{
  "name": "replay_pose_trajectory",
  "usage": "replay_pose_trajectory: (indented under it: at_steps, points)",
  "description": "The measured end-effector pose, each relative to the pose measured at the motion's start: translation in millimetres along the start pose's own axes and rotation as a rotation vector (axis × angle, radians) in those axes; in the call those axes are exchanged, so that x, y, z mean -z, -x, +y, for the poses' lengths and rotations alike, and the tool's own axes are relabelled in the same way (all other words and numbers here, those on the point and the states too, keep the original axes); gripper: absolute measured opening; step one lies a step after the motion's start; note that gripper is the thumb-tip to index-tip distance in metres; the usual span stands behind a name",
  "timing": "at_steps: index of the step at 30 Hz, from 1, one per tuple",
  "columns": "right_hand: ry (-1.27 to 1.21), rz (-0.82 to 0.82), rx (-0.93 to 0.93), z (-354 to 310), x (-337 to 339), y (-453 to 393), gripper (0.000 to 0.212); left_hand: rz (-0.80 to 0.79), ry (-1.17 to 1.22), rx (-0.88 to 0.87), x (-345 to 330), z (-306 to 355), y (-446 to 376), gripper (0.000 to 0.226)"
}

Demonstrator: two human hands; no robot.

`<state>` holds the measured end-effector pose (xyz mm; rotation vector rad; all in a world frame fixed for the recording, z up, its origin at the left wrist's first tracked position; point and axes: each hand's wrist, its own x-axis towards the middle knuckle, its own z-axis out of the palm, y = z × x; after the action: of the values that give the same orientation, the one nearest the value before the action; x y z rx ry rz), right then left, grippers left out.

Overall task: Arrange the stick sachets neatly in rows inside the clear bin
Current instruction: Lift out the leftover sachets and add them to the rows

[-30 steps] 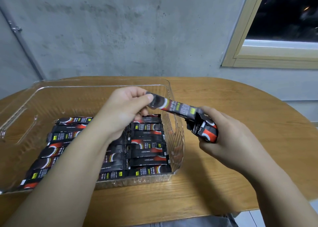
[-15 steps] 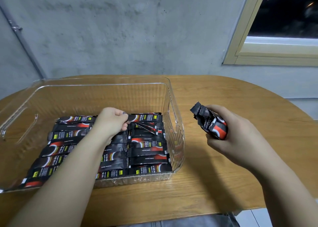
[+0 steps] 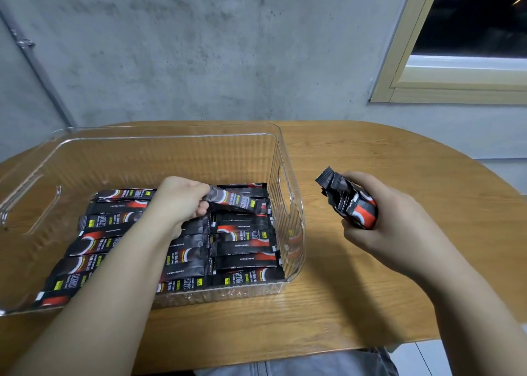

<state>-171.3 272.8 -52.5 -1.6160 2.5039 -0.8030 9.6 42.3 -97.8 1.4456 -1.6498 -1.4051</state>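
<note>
The person's left hand point(image 3: 182, 201) was down inside the clear bin point(image 3: 282, 159), thumb and fingers pinching one end of a single stick sachet point(image 3: 238, 201). That sachet lay tilted, its far end resting on the sachets at the back right of the bin, close to the ribbed right wall. Beneath it, the rows of sachets point(image 3: 245, 244) covered the near part of the bin floor, black packets with red and white swirls lying side by side with their long sides across the bin; the left forearm hid the middle of them. The far half of the bin floor showed only the wood under it. The right hand point(image 3: 382, 227) hovered over the wooden table point(image 3: 370, 304), just right of the bin, fingers curled round a bundle of sachets point(image 3: 349, 201) whose crimped ends stuck out toward the bin. A grey concrete wall point(image 3: 199, 47) stood behind the table, with a pale window frame point(image 3: 399, 62) at the right
</note>
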Motion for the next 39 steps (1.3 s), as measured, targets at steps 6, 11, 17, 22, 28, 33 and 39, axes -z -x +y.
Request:
replay_pose_trajectory:
  at_steps: [6, 11, 17, 22, 28, 33, 39]
  points:
    - [-0.020, -0.012, -0.011, 1.7, -2.4, 1.4, 0.064, -0.091, 0.137, 0.061, -0.9, -1.4, 7.0, 0.011]
    - [-0.016, -0.013, -0.014, 2.4, -2.3, 1.5, 0.065, -0.100, 0.086, 0.092, -10.9, -7.2, 7.9, 0.018]
    - [-0.014, -0.012, -0.015, 2.4, -1.1, 1.5, 0.064, -0.063, 0.103, 0.090, -19.4, -5.4, 11.3, 0.015]
    - [-0.011, -0.012, -0.016, 2.7, -0.6, 2.4, 0.064, -0.015, 0.144, 0.090, -18.1, -4.4, 10.7, 0.021]
    - [-0.009, -0.007, -0.015, 3.4, -1.1, 2.1, 0.064, -0.048, 0.105, 0.108, -19.5, -4.1, 13.2, 0.023]
    - [-0.021, -0.010, -0.014, 3.2, -1.0, 2.5, 0.065, -0.052, -0.004, 0.062, -21.0, -4.2, 12.9, 0.028]
    - [-0.015, -0.017, -0.014, 3.7, -1.3, 3.0, 0.065, -0.027, -0.115, -0.034, -18.2, -6.0, 11.4, 0.010]
